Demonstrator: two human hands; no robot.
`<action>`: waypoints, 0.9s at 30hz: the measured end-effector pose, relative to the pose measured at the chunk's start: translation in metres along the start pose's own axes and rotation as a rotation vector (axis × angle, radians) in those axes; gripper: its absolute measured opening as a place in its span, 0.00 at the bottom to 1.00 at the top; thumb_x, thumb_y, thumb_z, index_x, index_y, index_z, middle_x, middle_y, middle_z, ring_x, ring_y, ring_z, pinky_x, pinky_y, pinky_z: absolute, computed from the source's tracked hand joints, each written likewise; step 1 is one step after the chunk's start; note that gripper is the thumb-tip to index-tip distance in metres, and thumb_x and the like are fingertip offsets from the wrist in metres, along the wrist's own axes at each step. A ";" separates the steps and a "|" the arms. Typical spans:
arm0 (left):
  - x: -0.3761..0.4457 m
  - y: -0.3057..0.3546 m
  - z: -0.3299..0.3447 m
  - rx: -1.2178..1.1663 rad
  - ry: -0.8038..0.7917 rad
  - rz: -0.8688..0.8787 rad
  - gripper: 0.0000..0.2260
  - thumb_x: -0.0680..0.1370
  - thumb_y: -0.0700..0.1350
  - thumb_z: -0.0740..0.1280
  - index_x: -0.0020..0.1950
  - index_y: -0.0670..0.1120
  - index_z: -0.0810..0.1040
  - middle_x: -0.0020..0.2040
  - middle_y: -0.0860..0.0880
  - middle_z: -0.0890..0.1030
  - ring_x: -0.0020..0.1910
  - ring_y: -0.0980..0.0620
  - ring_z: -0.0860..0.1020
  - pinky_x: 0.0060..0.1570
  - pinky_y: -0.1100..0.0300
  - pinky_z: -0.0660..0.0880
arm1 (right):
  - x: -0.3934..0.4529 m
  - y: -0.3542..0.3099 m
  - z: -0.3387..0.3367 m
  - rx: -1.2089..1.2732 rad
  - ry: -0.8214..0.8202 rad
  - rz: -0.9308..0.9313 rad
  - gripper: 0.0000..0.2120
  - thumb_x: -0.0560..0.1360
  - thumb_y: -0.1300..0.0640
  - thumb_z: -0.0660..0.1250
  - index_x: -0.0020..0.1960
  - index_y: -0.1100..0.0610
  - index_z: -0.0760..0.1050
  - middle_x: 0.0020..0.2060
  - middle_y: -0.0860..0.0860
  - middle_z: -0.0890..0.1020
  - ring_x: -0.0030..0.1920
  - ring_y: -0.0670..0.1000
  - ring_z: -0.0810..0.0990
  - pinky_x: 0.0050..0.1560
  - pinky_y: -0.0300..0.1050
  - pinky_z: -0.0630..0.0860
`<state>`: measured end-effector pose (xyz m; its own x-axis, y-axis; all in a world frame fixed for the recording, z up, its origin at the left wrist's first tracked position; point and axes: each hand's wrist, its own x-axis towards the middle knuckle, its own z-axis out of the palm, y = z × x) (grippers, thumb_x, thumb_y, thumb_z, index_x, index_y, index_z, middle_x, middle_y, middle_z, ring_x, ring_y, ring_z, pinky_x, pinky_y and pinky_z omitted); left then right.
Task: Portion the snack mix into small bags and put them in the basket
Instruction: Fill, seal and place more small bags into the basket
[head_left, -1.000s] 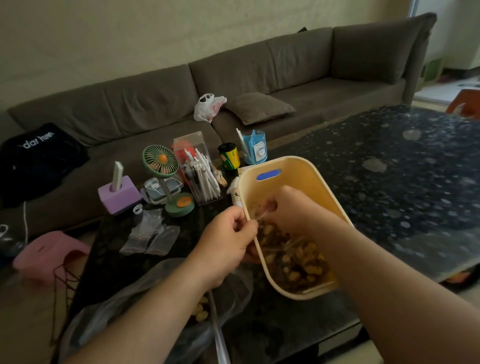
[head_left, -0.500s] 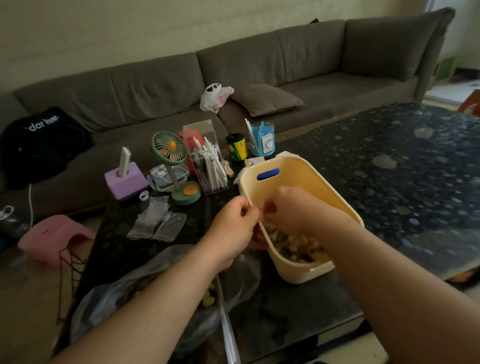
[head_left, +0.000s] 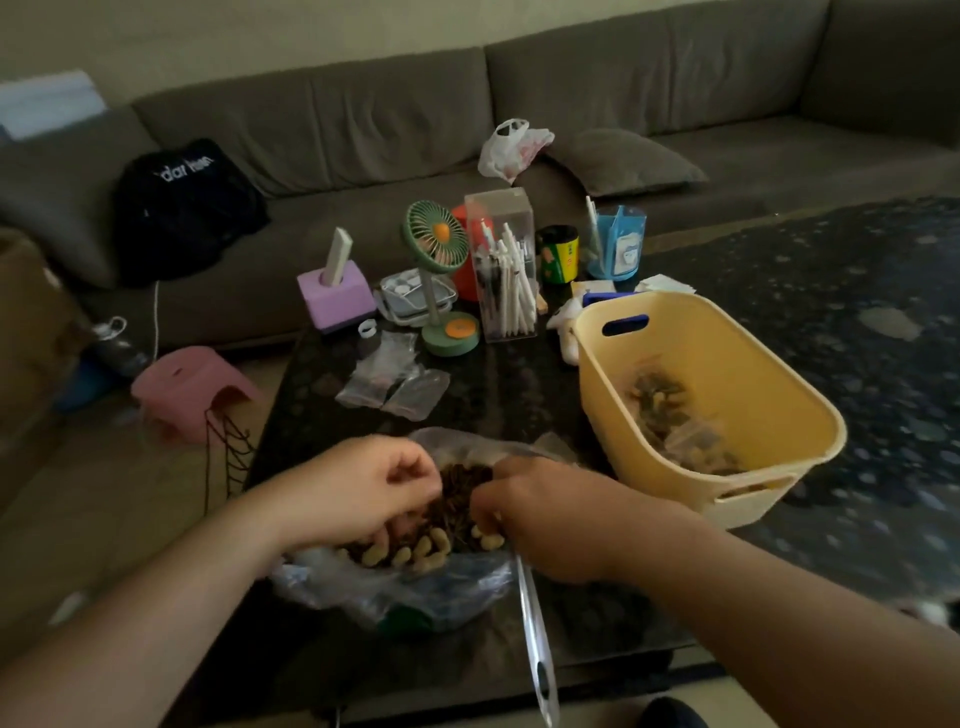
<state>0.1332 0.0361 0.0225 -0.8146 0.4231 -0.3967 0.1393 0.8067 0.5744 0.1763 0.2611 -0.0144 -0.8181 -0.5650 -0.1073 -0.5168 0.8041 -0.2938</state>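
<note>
Both hands, left (head_left: 358, 488) and right (head_left: 540, 514), dig curled fingers into peanut-and-dark snack mix (head_left: 441, 535) in a clear plastic bag (head_left: 395, 592), left of the yellow basket (head_left: 727, 358) holding filled bags (head_left: 675, 421).

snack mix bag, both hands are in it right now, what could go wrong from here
1. The big snack bag is soft and slumped open near the table's front edge; peanuts could spill as the left hand and right hand dig.
2. The empty small bags lie beyond it, so reaching across may drop pieces.
3. The yellow basket sits close to the right forearm and could get nudged.
</note>
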 end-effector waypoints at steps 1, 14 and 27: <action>-0.009 -0.010 -0.003 0.128 -0.046 0.001 0.07 0.79 0.58 0.73 0.56 0.61 0.82 0.50 0.57 0.85 0.46 0.61 0.84 0.48 0.59 0.83 | 0.003 0.004 0.005 -0.045 -0.016 0.020 0.13 0.81 0.58 0.65 0.64 0.47 0.76 0.57 0.50 0.73 0.61 0.54 0.74 0.54 0.47 0.72; -0.030 -0.029 -0.029 0.950 0.182 0.118 0.11 0.80 0.45 0.68 0.56 0.61 0.80 0.56 0.58 0.78 0.63 0.52 0.75 0.66 0.50 0.72 | 0.020 0.003 -0.021 -0.196 0.106 0.248 0.15 0.81 0.51 0.69 0.66 0.44 0.74 0.65 0.47 0.75 0.61 0.50 0.79 0.58 0.47 0.80; -0.037 -0.002 -0.057 0.707 0.102 0.307 0.04 0.70 0.54 0.64 0.41 0.62 0.77 0.74 0.63 0.75 0.83 0.56 0.56 0.80 0.50 0.48 | 0.052 -0.005 -0.009 0.184 0.433 0.015 0.10 0.84 0.49 0.64 0.61 0.49 0.81 0.52 0.47 0.77 0.50 0.48 0.79 0.51 0.50 0.79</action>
<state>0.1305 -0.0049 0.0766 -0.7247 0.6576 -0.2061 0.6650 0.7457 0.0412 0.1338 0.2295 -0.0106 -0.8753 -0.3932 0.2814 -0.4827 0.7437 -0.4626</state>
